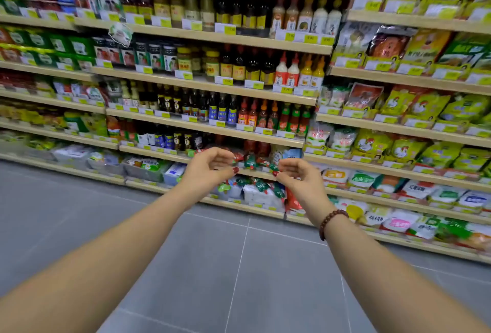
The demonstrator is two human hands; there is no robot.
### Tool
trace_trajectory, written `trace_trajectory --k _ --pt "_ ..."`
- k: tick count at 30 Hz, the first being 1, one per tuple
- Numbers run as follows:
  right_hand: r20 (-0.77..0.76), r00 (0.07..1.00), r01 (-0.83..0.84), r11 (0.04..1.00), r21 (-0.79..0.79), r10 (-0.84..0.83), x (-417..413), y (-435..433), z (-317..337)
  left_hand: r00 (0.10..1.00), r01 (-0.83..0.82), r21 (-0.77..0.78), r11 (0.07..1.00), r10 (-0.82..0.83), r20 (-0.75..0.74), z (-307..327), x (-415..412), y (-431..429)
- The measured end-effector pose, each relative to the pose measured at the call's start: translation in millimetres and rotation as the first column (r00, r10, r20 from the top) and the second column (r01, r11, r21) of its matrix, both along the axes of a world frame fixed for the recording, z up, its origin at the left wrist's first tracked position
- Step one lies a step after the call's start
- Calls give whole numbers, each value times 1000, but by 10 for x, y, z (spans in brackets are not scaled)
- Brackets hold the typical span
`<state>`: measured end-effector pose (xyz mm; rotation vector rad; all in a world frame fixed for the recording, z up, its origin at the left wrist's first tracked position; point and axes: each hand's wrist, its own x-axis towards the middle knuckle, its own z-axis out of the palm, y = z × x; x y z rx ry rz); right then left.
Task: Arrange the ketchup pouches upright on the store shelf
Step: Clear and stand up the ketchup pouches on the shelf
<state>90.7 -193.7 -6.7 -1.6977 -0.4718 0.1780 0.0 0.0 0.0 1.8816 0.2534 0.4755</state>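
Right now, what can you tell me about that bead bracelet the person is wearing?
The bracelet is a single strand of round, reddish-brown beads, smooth and slightly glossy, looking like polished wood. The beads seem even in size and sit close together. It circles the wrist just behind the right hand, lying slanted across the arm. Only the upper part of the loop shows; the rest is hidden behind the wrist. It touches nothing but the skin.

Both forearms are bare right down to the near edge of view. The left hand has nails painted glossy red, and the right hand shows red polish too. A bracelet of round, dark reddish-brown beads circles the right wrist.
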Motion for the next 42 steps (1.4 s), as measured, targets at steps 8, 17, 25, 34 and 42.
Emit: trace_trajectory --k 8,17,25,34,42 --pt "-46 997 57 997 -44 -59 1116 839 -227 999 -26 -33 999 25 -44 -290 1057 830" --pt "-79 995 52 996 -67 -57 2569 1746 -588 992 -78 -46 996 73 -103 -580 2446 1720" --pt "-157 985 60 991 -117 -78 3350 2344 -854 987 -51 -71 996 40 -156 -871 3266 2342" --pt "-185 959 179 966 -186 -214 3890 3199 -1364 963 121 -118 986 -146 -227 -1377 4106 3232" --pt "-233 921 259 939 -227 -311 4366 3679 -2093 918 233 -111 966 -257 -303 -2114 4771 3852"
